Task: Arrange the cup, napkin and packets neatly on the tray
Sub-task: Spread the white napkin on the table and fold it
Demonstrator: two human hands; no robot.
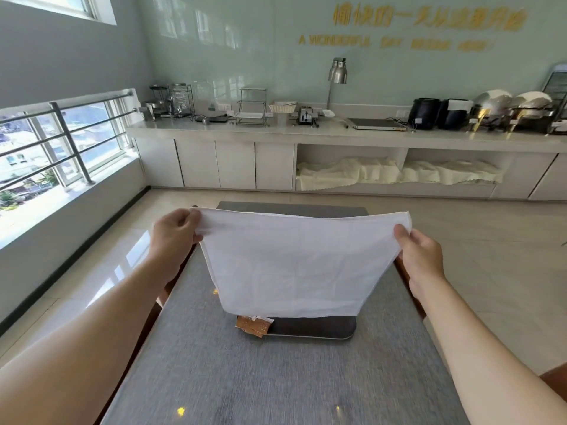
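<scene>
Currently I hold the napkin (291, 265) spread open in the air above the tray (313, 331), one top corner in each hand. The left hand (173, 237) has its fingers (184, 217) clenched on the left corner; the right hand (422, 253) pinches the right corner between thumb and fingers (400, 233). The cloth hangs flat, and its lower edge stands in front of the tray and hides most of it.

Status, as I judge it:
- Napkin: unfolded, not folded, not placed. This step is in hand.
- Packets (253, 325): brown, lying at the left end of the tray, seemingly across its rim. I cannot tell whether they are squared up.
- Cup: not visible. It may stand behind the napkin; I cannot confirm.
- Tray: dark, resting on the grey surface (214, 378), near its middle.

Remaining, as I judge it: fold the napkin, lay it on the tray, then check packets and cup. I rate the task as at an early stage.
</scene>
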